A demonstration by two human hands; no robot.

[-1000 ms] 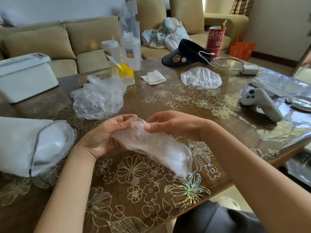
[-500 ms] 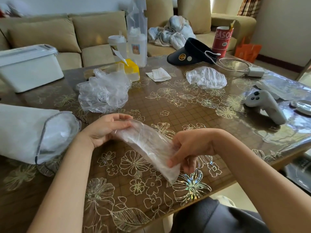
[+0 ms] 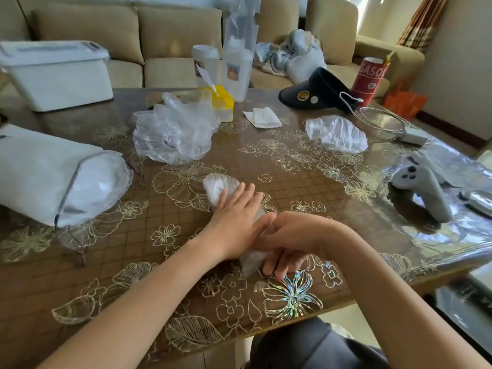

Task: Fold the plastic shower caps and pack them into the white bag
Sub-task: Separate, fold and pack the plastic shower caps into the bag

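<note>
The left hand [image 3: 234, 225] lies spread flat on the folded shower cap [image 3: 219, 187] near the surface's front edge, pressing it down, while the right hand [image 3: 290, 241] pinches its near end to keep the fold tight.

A glossy brown table [image 3: 306, 166] patterned with gold flowers fills a sunlit living room. Beyond its far edge stands a tan sofa [image 3: 170, 35] with plump cushions, turning the corner to the right. A plaid curtain [image 3: 423, 20] hangs at the upper right beside a pale wall [image 3: 466, 62], above a dark skirting.
</note>
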